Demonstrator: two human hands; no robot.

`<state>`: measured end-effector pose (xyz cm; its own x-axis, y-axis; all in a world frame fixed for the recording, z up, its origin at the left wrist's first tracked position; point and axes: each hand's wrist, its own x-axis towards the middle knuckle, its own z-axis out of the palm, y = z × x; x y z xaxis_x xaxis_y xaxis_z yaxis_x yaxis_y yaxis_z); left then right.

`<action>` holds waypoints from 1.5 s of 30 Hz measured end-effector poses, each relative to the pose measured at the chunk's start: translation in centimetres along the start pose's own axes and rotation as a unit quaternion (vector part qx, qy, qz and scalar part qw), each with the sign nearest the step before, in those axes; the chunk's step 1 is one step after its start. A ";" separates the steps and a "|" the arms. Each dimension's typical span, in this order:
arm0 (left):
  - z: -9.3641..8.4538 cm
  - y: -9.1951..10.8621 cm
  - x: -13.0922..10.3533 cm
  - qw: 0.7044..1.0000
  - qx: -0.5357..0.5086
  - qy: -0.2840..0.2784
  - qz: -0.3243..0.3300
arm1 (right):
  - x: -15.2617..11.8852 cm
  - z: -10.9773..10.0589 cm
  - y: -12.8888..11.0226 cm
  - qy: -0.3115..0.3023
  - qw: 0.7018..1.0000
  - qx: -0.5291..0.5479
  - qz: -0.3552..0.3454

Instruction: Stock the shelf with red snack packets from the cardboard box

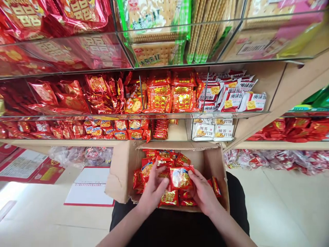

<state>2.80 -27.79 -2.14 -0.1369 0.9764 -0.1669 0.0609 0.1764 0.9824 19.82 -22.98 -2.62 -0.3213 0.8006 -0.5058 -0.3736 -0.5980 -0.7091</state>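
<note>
Pinching a red-and-gold packet (180, 178) by its edge between thumb and fingers of the right hand (203, 189), just above the open cardboard box (118, 173); spreading the left hand (153, 189) half open, empty, over loose red packets (169, 198) inside the box; facing stocked snack shelves (84, 143) beyond the box.
</note>
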 end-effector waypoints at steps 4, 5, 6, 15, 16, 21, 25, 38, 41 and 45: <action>2.1 0.0 0.7 0.986 -0.136 -0.052 -0.077 | 0.2 1.0 1.5 0.004 0.997 -0.053 -0.056; 2.0 -0.2 0.7 0.984 -0.151 -0.052 -0.082 | 0.2 1.0 1.9 0.009 0.996 -0.063 -0.062; 1.8 -0.4 0.6 0.981 -0.164 -0.051 -0.086 | 0.3 0.9 2.2 0.009 0.996 -0.068 -0.064; 2.1 -0.3 -0.4 0.967 -0.238 -0.023 -0.087 | 0.6 0.7 2.9 0.009 0.997 -0.043 -0.070; 2.2 -0.3 -0.3 0.966 -0.242 -0.023 -0.084 | 0.6 0.8 3.0 0.013 0.997 -0.032 -0.067; 2.3 -0.4 -0.4 0.967 -0.239 -0.035 -0.081 | 0.5 1.0 2.8 0.042 0.998 0.044 -0.021; 2.3 0.0 -0.5 0.961 -0.255 -0.016 -0.104 | 0.2 1.1 2.2 0.021 0.999 0.044 -0.023; 1.3 -0.7 -1.0 0.958 -0.204 0.001 -0.204 | 0.5 -0.3 2.7 0.032 0.984 -0.137 -0.108; 1.2 -0.6 -1.0 0.967 -0.166 -0.046 -0.190 | 0.1 0.0 2.3 0.012 0.982 -0.154 -0.106; 1.5 -0.5 -1.0 0.960 -0.234 -0.024 -0.151 | -0.3 0.6 2.2 -0.021 0.993 -0.097 -0.069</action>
<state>4.35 -28.62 -2.59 -0.0322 0.8961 -0.4426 -0.4266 0.3881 0.8169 18.61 -24.60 -3.76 -0.3161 0.8696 -0.3794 -0.2440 -0.4610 -0.8532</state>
